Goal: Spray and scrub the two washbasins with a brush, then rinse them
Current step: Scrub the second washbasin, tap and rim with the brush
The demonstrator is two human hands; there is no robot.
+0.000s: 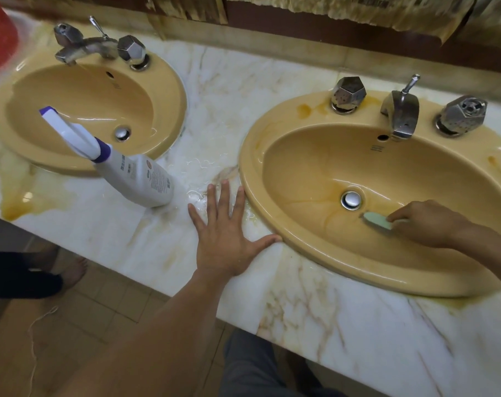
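Marble counter point(315, 325), wet and yellow-stained, carried two ochre basins: the left washbasin point(169, 90) at upper left of the frame, the right washbasin point(300, 247) at centre right. The right hand point(432, 224) gripped the brush point(376, 220) low in the right bowl, just below the drain point(351, 199). The brush's long axis ran roughly across the frame, free end pointing left; it was slightly blurred. The left hand point(226, 236) lay flat on the counter, fingers spread, thumb at the rim. The spray bottle point(137, 176) stood between the basins. Judgement: scrub with bristles flat in firm, overlapping strokes, working up the stained walls.
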